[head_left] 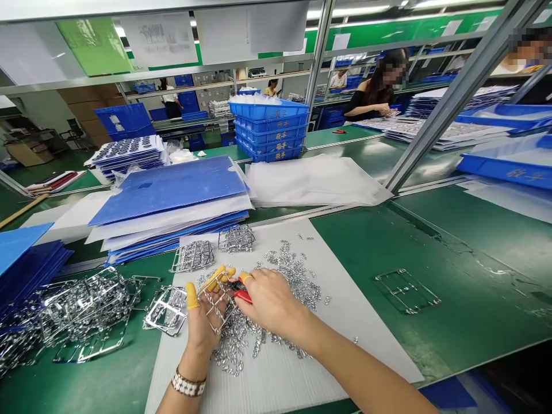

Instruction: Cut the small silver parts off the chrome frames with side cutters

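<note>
Evidently the left hand [202,325] pinches a metal frame [215,305] between yellow-capped fingertips, steadying it for the red cutters [241,294] wrapped in the curled fingers of the right hand [271,302], above loose parts [284,282] on a white sheet [345,322].

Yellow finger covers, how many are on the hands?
4 finger covers: three on the left hand, one on the right hand. More may be hidden.

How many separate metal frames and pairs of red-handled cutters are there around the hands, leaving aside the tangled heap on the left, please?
Metal frames: 5
Red-handled cutters: 1
Total: 6
</note>
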`<state>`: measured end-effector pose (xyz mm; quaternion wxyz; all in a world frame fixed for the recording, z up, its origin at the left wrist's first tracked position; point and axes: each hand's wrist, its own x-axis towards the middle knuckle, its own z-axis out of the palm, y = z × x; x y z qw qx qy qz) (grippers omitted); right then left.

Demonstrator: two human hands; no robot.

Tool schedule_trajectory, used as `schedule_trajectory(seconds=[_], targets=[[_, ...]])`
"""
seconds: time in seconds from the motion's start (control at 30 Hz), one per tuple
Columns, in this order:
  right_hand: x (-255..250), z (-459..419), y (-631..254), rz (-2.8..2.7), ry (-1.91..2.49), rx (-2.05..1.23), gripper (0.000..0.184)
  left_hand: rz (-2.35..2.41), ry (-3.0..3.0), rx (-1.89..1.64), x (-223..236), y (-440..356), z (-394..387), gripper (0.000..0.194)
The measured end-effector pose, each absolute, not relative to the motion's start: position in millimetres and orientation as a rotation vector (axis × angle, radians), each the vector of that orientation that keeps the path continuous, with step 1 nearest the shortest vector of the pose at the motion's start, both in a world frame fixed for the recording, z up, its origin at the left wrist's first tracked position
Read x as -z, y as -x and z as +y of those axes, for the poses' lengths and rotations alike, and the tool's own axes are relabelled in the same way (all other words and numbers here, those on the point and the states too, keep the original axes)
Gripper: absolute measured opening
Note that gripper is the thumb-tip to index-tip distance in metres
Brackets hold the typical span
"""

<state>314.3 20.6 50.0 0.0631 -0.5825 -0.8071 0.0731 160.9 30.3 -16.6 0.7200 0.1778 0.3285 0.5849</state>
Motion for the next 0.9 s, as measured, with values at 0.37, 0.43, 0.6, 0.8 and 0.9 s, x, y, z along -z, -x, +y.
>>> schedule_trajectory(seconds=[0.37, 0.43, 0.6, 0.8, 0.9], targets=[[-51, 26, -312, -2.433, 1.735, -0.197, 0.026, 0.871, -0.375, -1.356, 29, -157, 31, 0.062], [-52, 27, -313, -2.438, 1.736, -0.211, 0.026, 0.899, -0.398, -1.358, 29, -158, 30, 0.064], [-51, 27, -316, -2.405, 1.753, -0.263, 0.026, 0.931, -0.452, -1.359, 22, -161, 28, 0.065], [-50, 27, -317, -2.385, 1.745, -0.240, 0.026, 0.894, -0.481, -1.334, 20, -162, 28, 0.070], [-51, 27, -316, -2.399, 1.743, -0.232, 0.025, 0.906, -0.464, -1.331, 20, -161, 28, 0.068]])
